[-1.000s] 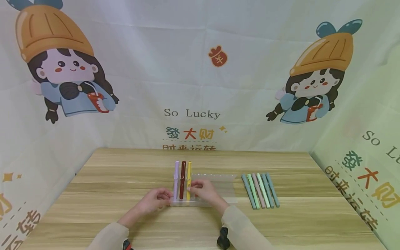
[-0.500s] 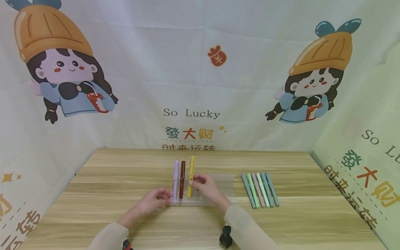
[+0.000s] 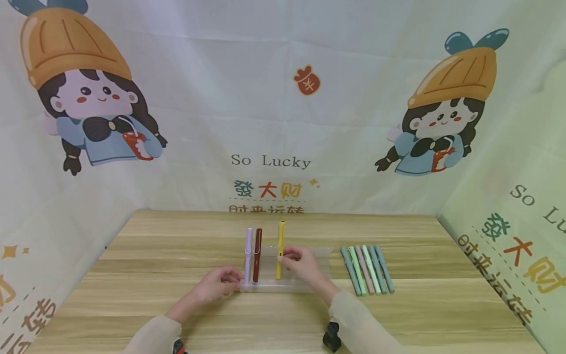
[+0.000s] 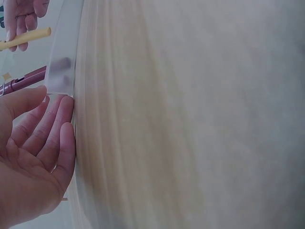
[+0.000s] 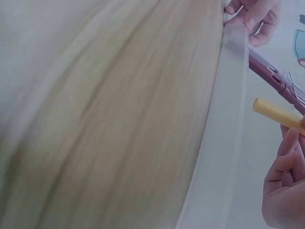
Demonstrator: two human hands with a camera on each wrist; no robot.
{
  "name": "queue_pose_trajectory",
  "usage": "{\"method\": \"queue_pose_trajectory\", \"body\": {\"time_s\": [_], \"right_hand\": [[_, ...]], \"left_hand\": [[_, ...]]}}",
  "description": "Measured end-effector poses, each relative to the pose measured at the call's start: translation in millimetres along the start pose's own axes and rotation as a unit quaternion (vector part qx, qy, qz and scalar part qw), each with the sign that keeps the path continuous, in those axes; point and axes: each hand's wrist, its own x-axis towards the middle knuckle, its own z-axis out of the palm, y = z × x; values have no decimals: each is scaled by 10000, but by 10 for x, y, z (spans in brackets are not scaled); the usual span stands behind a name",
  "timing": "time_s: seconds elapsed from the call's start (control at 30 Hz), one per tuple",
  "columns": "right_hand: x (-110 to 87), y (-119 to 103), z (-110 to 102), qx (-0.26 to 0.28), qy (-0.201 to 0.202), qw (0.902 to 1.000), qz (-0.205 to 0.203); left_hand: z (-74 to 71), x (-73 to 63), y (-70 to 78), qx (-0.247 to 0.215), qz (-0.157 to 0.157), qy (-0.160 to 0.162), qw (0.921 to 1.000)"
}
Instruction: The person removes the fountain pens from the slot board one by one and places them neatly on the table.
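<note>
A clear plastic tray (image 3: 309, 282) lies on the table in the head view. A light purple pen (image 3: 248, 255) and a dark red pen (image 3: 257, 255) lie side by side at its left end, caps pointing away. My left hand (image 3: 219, 283) holds the tray's near left corner, thumb at the top edge and fingers low beside it in the left wrist view. My right hand (image 3: 302, 265) pinches a yellow pen (image 3: 281, 241) between thumb and fingers, over the tray and right of the dark red pen. Its lower end (image 5: 267, 107) points toward the tray's near strip in the right wrist view.
To the right of the tray, several pens (image 3: 367, 270) in blue-grey, mint green and mauve lie in a row on the wooden table (image 3: 177, 255). A printed cloth (image 3: 283, 123) hangs behind the table and along its sides.
My right hand has lifted the yellow pen from beside the dark red pen and carried it right, leaving a wider gap. The left hand has stayed at the tray's corner.
</note>
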Motion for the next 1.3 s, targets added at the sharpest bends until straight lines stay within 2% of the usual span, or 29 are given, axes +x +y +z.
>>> {"method": "queue_pose_trajectory", "body": {"time_s": [0.13,0.23,0.43,0.57,0.8,1.03,1.17,1.3], "right_hand": [[35,160,-75,-134,2,9999,89],[9,186,-125,-264,56,9996,1],[-139,3,-218,-122,60,9998,-166],[-191,-4,-285,-76,49,9999,-79],[-175,283,-424,-311,216,9993,-1],[-293,190,-564,-511,403,9976,242],[-285,339,-676,-611,487,9961,408],[-322,367,-771,-775,620,9939,472]], "left_hand": [[1,-3,-3,-24,-7,4,10000],[3,-4,0,-46,-26,9,10000],[3,-5,4,-74,1,3,10000],[0,-2,-10,-69,36,-18,10000],[0,0,-1,-16,-25,3,10000],[6,-8,25,-54,37,0,10000],[7,-5,14,-49,32,-1,10000],[6,-9,17,-30,3,4,10000]]}}
